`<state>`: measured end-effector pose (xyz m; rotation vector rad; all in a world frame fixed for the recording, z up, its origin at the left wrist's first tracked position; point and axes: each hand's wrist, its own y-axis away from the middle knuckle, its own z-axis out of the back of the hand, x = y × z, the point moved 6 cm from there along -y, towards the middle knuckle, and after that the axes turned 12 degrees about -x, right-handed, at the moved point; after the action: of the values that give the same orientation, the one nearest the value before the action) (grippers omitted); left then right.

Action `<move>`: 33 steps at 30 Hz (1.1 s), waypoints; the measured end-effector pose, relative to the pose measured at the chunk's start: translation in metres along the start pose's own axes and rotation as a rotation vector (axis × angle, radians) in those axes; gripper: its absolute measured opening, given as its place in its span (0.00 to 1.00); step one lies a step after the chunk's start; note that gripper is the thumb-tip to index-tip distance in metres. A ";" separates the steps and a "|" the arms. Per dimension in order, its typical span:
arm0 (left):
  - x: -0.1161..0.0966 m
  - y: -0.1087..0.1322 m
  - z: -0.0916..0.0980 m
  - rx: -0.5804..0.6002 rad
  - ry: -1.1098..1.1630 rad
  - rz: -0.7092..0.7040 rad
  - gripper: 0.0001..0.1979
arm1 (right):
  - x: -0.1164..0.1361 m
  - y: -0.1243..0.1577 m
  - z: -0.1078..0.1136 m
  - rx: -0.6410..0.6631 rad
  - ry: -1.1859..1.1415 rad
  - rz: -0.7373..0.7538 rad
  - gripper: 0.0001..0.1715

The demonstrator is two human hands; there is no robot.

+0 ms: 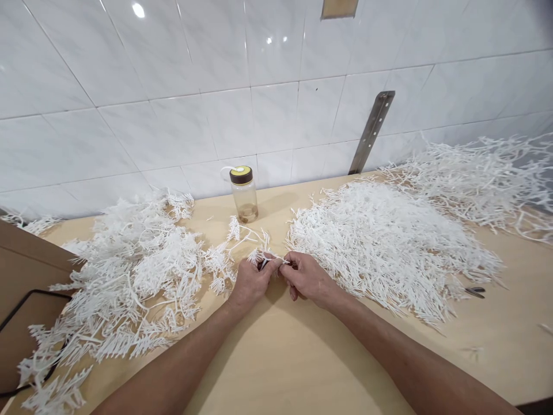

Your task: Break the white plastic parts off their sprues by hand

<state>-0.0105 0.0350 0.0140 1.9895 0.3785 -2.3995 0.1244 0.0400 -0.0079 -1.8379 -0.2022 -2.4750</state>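
Note:
Close together at the middle of the table, my two hands work on a white plastic branch (247, 237) with feathery tips. My left hand (254, 281) is closed around its stem, and a small dark bit shows between the fingers. Thumb and fingers of my right hand (305, 278) pinch a thin white end just to the right of it. The branch spreads up and left from my left hand. A loose heap of branched white sprigs (147, 271) lies to the left. At the right is a dense pile of fine white sprigs (380, 242).
A clear bottle (244, 199) with a yellow-green lid stands near the tiled wall. Bare white branches (479, 178) lie at the far right. Small dark snips (475, 292) rest right of the pile. A cardboard box (30, 294) borders the left edge. A metal bracket (371, 132) leans up the wall.

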 end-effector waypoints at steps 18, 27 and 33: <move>-0.002 0.002 0.007 -0.101 0.018 0.061 0.15 | -0.005 -0.007 0.007 -0.106 -0.126 -0.069 0.08; 0.005 0.000 0.007 -0.101 0.144 0.222 0.19 | 0.000 -0.005 0.013 -0.176 -0.085 -0.029 0.09; 0.002 0.000 0.008 -0.095 0.127 0.205 0.19 | 0.005 -0.002 0.014 -0.176 -0.067 -0.039 0.06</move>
<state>-0.0185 0.0344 0.0131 2.0348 0.2686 -2.1027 0.1357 0.0445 0.0007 -2.0037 -0.0226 -2.5327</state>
